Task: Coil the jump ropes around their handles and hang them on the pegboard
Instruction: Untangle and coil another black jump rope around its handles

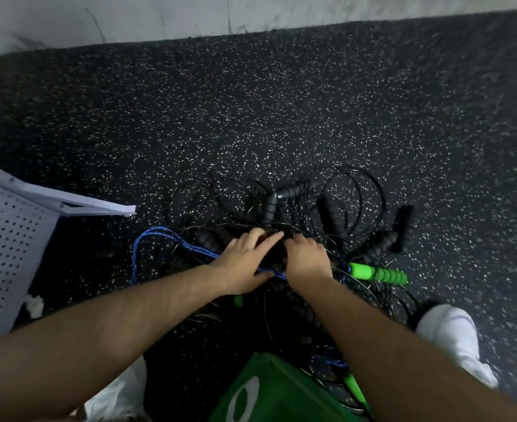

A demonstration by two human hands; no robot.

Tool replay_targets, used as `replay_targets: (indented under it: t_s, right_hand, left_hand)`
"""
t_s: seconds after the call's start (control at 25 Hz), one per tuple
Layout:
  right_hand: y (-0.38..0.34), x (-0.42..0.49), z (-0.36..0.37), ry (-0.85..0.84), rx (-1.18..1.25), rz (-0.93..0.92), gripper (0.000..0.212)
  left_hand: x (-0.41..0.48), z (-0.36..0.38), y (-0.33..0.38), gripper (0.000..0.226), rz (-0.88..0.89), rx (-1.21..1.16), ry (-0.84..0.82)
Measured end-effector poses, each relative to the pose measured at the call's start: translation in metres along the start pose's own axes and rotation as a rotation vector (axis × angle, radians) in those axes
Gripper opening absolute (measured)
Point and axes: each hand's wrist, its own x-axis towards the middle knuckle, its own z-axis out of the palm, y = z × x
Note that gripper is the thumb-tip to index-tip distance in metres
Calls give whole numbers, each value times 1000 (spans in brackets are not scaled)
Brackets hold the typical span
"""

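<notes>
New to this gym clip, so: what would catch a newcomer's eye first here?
The left hand and right hand reach into a tangled heap of black jump ropes on the floor. A bright green handle lies right of them, a blue rope loops left, and a white pegboard fills the left edge.

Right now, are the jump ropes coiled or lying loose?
Loose and tangled: thin black cords sprawl in overlapping loops on the speckled floor, black foam handles scattered among them.

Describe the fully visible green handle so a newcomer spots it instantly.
On the speckled floor lies a tangle of jump ropes. Just right of the right hand sits the green handle. It is bright green and ribbed; neighbouring handles are black.
</notes>
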Motion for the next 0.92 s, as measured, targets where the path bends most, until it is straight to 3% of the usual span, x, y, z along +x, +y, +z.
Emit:
replay_targets:
  t_s: [0.2,0.36,0.44,0.56,0.76,0.84,0.92]
  right_hand:
    - [7,-16,-23,91,102,-91,23]
    - [16,-44,-80,159,171,-106,12]
    - [18,-63,-118,226,163,-134,11]
    - [17,-95,-186,368,206,-160,13]
    - [16,-173,-299,544,374,-268,16]
    - [18,-201,-330,548,496,-294,20]
    - [24,-218,-345,464,592,-280,21]
  left_hand:
    - [7,-23,18,33,24,89,189]
    - [-4,-89,45,11,-4,-67,-36]
    - [-16,-131,60,21,-34,-104,-75]
    - [-44,-198,90,30,-9,-97,84]
    - [-105,-304,159,25,35,-290,300]
    - [-126,-336,180,26,42,-367,442]
    - [-145,-362,194,26,68,-590,640]
